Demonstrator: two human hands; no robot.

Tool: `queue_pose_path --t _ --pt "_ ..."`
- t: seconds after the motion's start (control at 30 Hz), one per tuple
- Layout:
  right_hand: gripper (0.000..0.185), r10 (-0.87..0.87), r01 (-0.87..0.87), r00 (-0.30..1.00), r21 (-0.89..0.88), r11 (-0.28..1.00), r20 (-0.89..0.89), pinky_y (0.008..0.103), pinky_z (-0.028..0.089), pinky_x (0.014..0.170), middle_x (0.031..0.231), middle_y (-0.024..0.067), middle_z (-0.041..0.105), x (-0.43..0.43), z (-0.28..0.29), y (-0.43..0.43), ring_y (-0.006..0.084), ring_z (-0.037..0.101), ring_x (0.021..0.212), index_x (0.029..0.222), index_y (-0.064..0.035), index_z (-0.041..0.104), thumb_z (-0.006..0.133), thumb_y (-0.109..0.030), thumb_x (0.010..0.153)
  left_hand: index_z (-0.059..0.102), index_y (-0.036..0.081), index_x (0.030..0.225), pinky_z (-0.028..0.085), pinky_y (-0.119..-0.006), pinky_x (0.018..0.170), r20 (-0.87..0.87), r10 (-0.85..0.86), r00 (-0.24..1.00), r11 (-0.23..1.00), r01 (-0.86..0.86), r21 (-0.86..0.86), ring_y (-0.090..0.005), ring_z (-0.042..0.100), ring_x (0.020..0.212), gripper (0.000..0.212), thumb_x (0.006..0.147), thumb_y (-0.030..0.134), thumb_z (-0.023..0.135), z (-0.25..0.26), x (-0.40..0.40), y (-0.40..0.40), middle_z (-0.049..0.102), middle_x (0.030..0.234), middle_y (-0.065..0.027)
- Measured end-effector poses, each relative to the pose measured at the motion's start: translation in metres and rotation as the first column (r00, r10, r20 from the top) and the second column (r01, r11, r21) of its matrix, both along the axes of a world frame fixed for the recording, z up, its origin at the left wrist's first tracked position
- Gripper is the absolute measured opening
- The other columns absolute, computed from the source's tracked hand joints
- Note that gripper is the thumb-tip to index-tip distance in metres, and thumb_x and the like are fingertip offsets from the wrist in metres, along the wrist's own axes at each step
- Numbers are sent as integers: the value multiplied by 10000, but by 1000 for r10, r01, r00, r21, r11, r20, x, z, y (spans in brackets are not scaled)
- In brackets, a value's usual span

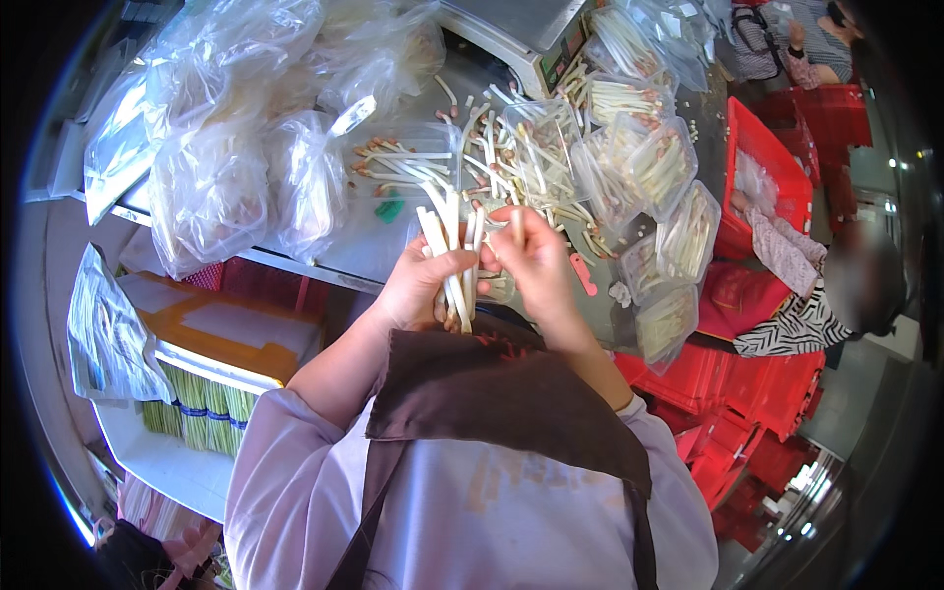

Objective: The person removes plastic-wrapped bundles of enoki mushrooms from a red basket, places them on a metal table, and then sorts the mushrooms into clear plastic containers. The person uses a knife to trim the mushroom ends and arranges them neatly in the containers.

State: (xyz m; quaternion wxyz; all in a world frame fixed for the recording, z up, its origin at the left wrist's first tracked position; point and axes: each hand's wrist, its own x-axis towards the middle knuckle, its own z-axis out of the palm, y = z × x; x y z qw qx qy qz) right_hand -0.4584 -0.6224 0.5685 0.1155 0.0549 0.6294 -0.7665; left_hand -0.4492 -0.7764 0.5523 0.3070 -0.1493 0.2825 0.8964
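Note:
Several long white vegetable stalks with brownish ends (442, 228) stand bunched in my left hand (420, 276), with the thumb across them. Close beside it, my right hand (538, 269) pinches a single pale stalk (518, 227) between thumb and fingers. Just beyond the hands, more stalks (405, 164) lie in a clear plastic tray (361, 199) with a green scrap (389, 209) by them. To its right, a loose heap of stalks (487, 147) spreads over the metal table, partly under another clear tray (549, 122). A small pink plastic tool (582, 274) lies right of my right hand.
Filled clear trays (656, 166) are stacked along the table's right side, near a scale (516, 29). Knotted plastic bags (214, 177) cover the left. Red crates (774, 177) stand at the right, where other people sit. A foam box (162, 457) with green bundles is at lower left.

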Motion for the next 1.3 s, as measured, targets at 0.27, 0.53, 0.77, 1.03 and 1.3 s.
queue_pose_path --t 0.27,0.53,0.77,1.03,1.3 --pt "176 -229 232 972 -87 969 45 173 286 374 646 -30 488 -5 0 18 24 401 490 834 -84 525 524 -235 926 476 -20 1129 494 -470 898 105 -2 994 982 -18 188 -335 568 1070 288 856 52 534 -3 -2 -5 542 1166 -215" --pt "121 38 -28 988 71 997 -150 194 281 387 707 21 516 2 17 8 42 419 478 897 -55 463 480 -162 951 489 42 1120 439 -485 970 229 68 971 887 -164 432 -320 520 1136 253 875 99 522 -11 0 0 563 1157 -149" --pt "214 321 -238 943 511 826 -81 245 316 440 527 -33 426 4 20 -11 45 365 476 808 -59 517 711 -145 780 502 78 1114 510 -422 841 128 151 980 926 -186 330 -278 566 1053 235 888 132 532 -10 -3 -1 561 1188 -116" --pt "114 296 -211 916 -302 930 272 191 324 433 613 -48 446 -3 5 6 34 407 514 880 -46 554 586 -155 882 511 50 1165 519 -396 822 137 102 985 952 -137 274 -248 552 1073 305 874 133 540 -10 -4 -12 543 1219 -99" --pt "132 264 -157 940 -413 897 217 168 320 401 735 63 570 -8 9 4 26 406 469 940 -31 514 577 -105 851 533 64 1127 531 -369 583 171 83 982 971 -119 208 -229 605 826 293 848 135 584 -12 0 -22 579 977 -99"
